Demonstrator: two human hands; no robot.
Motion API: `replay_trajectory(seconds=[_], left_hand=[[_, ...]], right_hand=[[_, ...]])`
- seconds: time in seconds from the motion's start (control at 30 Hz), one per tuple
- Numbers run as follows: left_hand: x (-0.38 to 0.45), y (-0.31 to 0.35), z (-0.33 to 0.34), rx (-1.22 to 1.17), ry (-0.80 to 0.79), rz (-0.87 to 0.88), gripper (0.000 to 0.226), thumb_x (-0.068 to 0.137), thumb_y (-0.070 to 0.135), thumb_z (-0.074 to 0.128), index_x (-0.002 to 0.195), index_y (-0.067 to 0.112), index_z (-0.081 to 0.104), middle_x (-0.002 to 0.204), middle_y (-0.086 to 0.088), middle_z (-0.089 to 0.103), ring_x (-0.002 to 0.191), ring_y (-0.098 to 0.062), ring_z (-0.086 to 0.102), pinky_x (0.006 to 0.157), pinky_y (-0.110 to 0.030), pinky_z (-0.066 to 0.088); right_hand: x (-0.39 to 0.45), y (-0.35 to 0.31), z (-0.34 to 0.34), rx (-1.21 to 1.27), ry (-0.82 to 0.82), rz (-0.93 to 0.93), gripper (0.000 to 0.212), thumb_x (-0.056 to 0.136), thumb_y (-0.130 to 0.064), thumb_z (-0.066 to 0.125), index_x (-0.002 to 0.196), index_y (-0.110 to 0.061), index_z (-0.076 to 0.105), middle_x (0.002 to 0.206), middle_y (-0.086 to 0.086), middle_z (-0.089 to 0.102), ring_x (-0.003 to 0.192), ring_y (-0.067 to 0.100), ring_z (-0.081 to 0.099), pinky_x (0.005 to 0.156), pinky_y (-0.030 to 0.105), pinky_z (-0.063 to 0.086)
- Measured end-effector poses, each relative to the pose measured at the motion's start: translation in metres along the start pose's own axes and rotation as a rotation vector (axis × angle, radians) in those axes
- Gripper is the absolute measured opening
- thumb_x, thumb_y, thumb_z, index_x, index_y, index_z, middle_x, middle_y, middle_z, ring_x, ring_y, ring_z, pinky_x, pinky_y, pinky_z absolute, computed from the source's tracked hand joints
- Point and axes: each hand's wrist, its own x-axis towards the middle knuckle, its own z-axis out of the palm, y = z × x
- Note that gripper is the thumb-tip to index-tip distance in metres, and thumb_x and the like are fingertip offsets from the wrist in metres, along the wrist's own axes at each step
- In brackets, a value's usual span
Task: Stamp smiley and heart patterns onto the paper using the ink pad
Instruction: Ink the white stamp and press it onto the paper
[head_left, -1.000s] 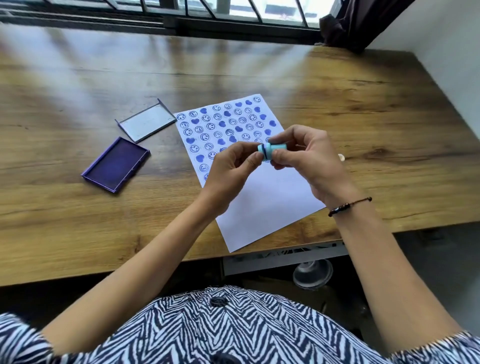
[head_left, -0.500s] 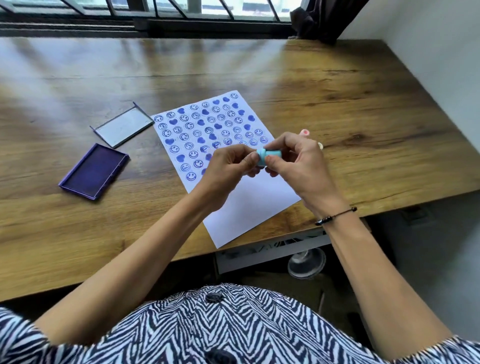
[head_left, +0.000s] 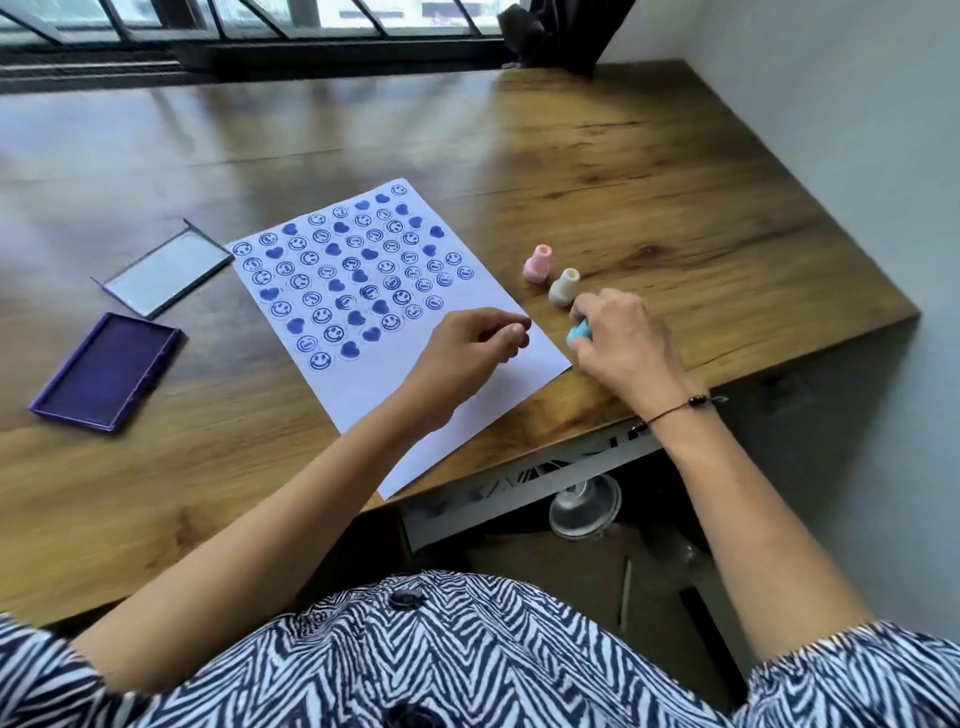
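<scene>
A white paper (head_left: 447, 400) lies on the wooden table, its upper half covered with blue smiley and heart prints. My right hand (head_left: 621, 343) is shut on a light blue stamp (head_left: 577, 332), just off the paper's right edge and low over the table. My left hand (head_left: 467, 353) hovers over the paper's blank lower part, fingers curled with nothing seen in them. A pink stamp (head_left: 537, 264) and a cream stamp (head_left: 564, 287) stand upright on the table right of the paper. The open purple ink pad (head_left: 106, 370) lies to the left.
The ink pad's lid (head_left: 166, 266) lies beside the pad, behind it. The table's front edge (head_left: 571, 441) cuts diagonally under my right wrist. A white wall borders the right side and a window runs along the back.
My hands have parted. The right hand carried the blue stamp right and down, off the paper, next to the pink and cream stamps. The left hand let go and stays over the paper.
</scene>
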Motion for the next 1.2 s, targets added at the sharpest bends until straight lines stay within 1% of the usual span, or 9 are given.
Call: replay_trajectory(seconds=[0.17, 0.4, 0.47, 0.57, 0.67, 0.77, 0.9, 1.03, 1.2], left_hand=[[0.004, 0.004, 0.000, -0.039, 0.027, -0.001, 0.018, 0.089, 0.012, 0.050, 0.098, 0.013, 0.065, 0.081, -0.001, 0.065, 0.076, -0.014, 0.055, 0.077, -0.025, 0.047], [0.002, 0.000, -0.005, -0.059, 0.070, -0.017, 0.016, 0.087, 0.011, 0.052, 0.093, 0.017, 0.065, 0.078, 0.001, 0.065, 0.076, -0.014, 0.057, 0.076, -0.026, 0.048], [0.002, 0.000, -0.013, -0.084, 0.130, -0.017, 0.016, 0.086, 0.009, 0.053, 0.097, 0.013, 0.064, 0.078, -0.002, 0.065, 0.074, -0.015, 0.059, 0.074, -0.026, 0.049], [0.000, -0.001, -0.026, -0.158, 0.223, -0.006, 0.021, 0.086, 0.010, 0.055, 0.106, 0.009, 0.060, 0.080, -0.004, 0.064, 0.072, -0.015, 0.060, 0.071, -0.024, 0.050], [-0.009, 0.002, -0.046, -0.229, 0.289, 0.052, 0.015, 0.086, 0.010, 0.055, 0.098, 0.016, 0.061, 0.079, -0.003, 0.065, 0.068, -0.013, 0.061, 0.067, -0.021, 0.051], [-0.026, -0.001, -0.078, -0.258, 0.457, 0.080, 0.010, 0.084, 0.014, 0.059, 0.082, 0.022, 0.064, 0.070, 0.004, 0.067, 0.060, -0.007, 0.062, 0.062, -0.020, 0.051], [-0.056, -0.009, -0.112, -0.311, 0.595, 0.068, 0.006, 0.083, 0.012, 0.060, 0.081, 0.014, 0.065, 0.070, -0.002, 0.067, 0.057, -0.008, 0.059, 0.060, -0.019, 0.051], [-0.093, -0.018, -0.142, -0.514, 0.851, 0.083, 0.009, 0.083, 0.006, 0.057, 0.077, 0.009, 0.063, 0.054, 0.006, 0.068, 0.056, -0.013, 0.058, 0.055, -0.017, 0.050], [-0.134, -0.025, -0.163, -0.688, 0.996, 0.108, 0.013, 0.086, 0.006, 0.052, 0.078, 0.007, 0.063, 0.052, 0.004, 0.067, 0.053, -0.008, 0.059, 0.053, -0.015, 0.049]], right_hand=[[0.028, 0.006, -0.022, 0.087, 0.116, 0.077, 0.029, 0.078, -0.029, 0.062, 0.098, -0.008, 0.062, 0.100, 0.018, 0.064, 0.096, 0.036, 0.057, 0.074, 0.037, 0.045], [0.054, -0.002, -0.008, 0.085, -0.114, 0.088, 0.020, 0.075, -0.018, 0.065, 0.091, -0.006, 0.065, 0.099, 0.018, 0.068, 0.096, 0.034, 0.060, 0.075, 0.034, 0.046], [0.055, -0.008, -0.010, 0.273, -0.051, 0.064, 0.014, 0.072, -0.012, 0.064, 0.084, -0.005, 0.067, 0.084, 0.012, 0.071, 0.080, 0.026, 0.062, 0.073, 0.030, 0.051], [0.052, -0.037, -0.021, 0.667, -0.044, 0.013, 0.006, 0.069, -0.014, 0.067, 0.074, -0.012, 0.069, 0.059, -0.010, 0.065, 0.055, 0.006, 0.055, 0.053, 0.009, 0.045], [0.052, -0.079, -0.025, 0.979, -0.201, -0.047, 0.006, 0.071, -0.010, 0.071, 0.075, -0.012, 0.068, 0.058, -0.004, 0.064, 0.052, 0.009, 0.055, 0.051, 0.018, 0.048], [0.055, -0.121, -0.017, 1.096, -0.308, -0.121, 0.011, 0.073, -0.002, 0.070, 0.073, -0.012, 0.065, 0.059, 0.003, 0.061, 0.050, 0.011, 0.054, 0.050, 0.020, 0.047], [0.053, -0.172, -0.001, 1.098, -0.360, -0.263, 0.018, 0.076, 0.000, 0.064, 0.072, -0.017, 0.063, 0.061, 0.006, 0.060, 0.052, 0.009, 0.053, 0.050, 0.020, 0.045], [0.042, -0.236, 0.009, 1.033, -0.386, -0.484, 0.016, 0.076, 0.000, 0.059, 0.077, -0.015, 0.066, 0.065, 0.020, 0.059, 0.061, 0.023, 0.049, 0.059, 0.037, 0.043], [0.030, -0.285, 0.015, 0.995, -0.464, -0.722, 0.016, 0.077, 0.003, 0.059, 0.081, -0.010, 0.066, 0.076, 0.027, 0.065, 0.069, 0.039, 0.061, 0.072, 0.051, 0.054]])
